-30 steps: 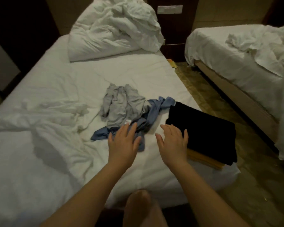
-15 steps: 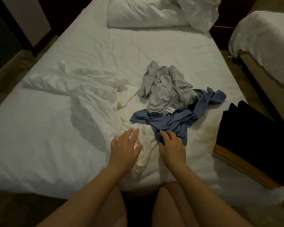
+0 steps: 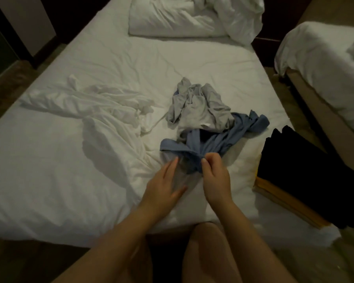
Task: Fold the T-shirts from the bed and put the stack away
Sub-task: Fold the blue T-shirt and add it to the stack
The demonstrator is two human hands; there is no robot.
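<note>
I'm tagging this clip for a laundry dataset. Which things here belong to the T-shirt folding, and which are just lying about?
Job in hand:
blue T-shirt, pinched by the right hand
grey T-shirt
folded black stack on the right
left hand, open

Lying about:
pillow
duvet
second bed
rumpled white cloth, possibly another shirt

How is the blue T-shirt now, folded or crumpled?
Crumpled: the blue T-shirt lies bunched and twisted; the right hand pinches its near edge.
</note>
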